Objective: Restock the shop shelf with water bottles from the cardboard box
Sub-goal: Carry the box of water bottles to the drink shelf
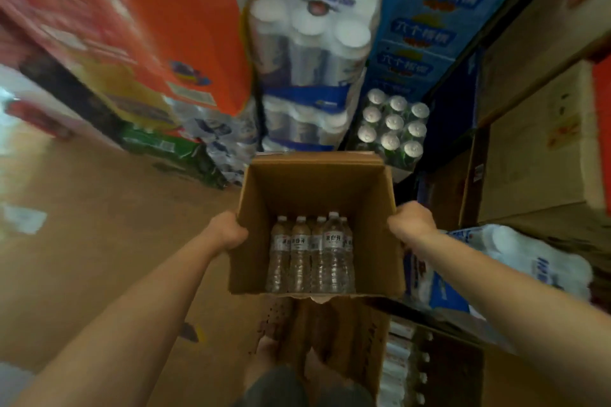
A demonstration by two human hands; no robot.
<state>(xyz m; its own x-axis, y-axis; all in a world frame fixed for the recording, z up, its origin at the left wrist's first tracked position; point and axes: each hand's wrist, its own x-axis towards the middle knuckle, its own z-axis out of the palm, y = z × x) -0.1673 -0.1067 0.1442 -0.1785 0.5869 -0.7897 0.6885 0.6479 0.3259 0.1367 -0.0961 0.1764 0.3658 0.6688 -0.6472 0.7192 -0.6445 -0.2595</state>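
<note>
Head view: both hands' fingers grip open cardboard box sides; clear water bottles inside

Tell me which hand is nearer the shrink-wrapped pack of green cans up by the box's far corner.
Right. The right hand grips the cardboard box on the side of the can pack; the left hand grips the opposite wall.
</note>
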